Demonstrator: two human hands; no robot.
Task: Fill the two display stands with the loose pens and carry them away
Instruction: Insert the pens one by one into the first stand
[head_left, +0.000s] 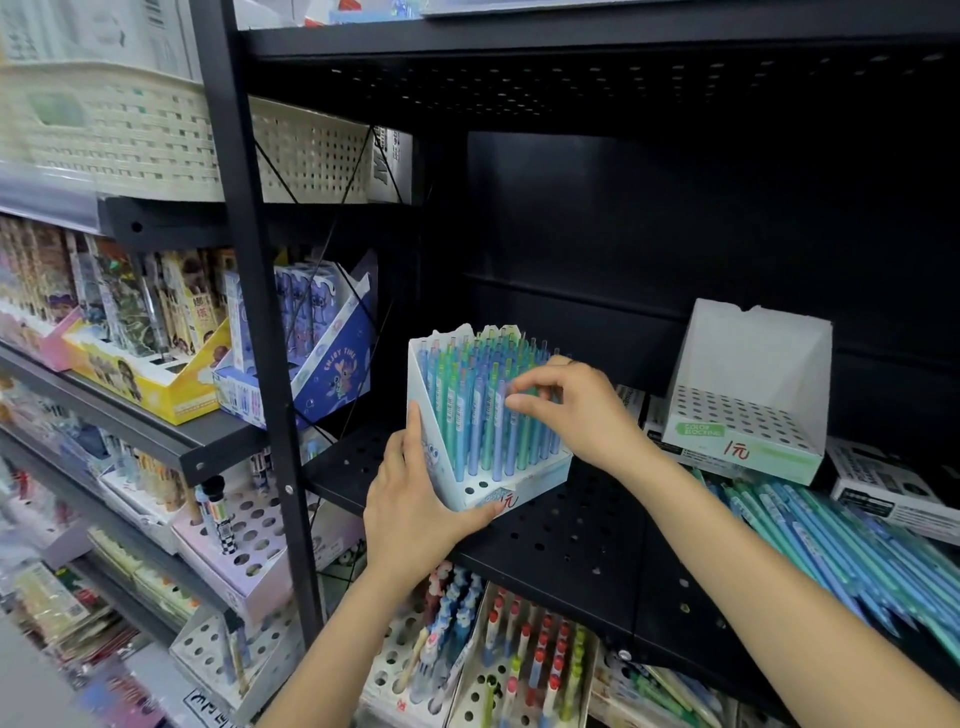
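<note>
A white display stand packed with blue and green pens sits on the black perforated shelf. My left hand holds its left front corner, thumb up along the side wall. My right hand is at the pens on the stand's right side, its fingertips curled onto the upper part of one pen. A second white stand with empty holes sits at the right on flat boxes. Loose blue and green pens lie in a heap on the shelf at the right.
Flat white and black boxes lie under and beside the empty stand. A black upright post borders the shelf on the left, with stocked stationery shelves beyond. More pen stands fill the shelf below.
</note>
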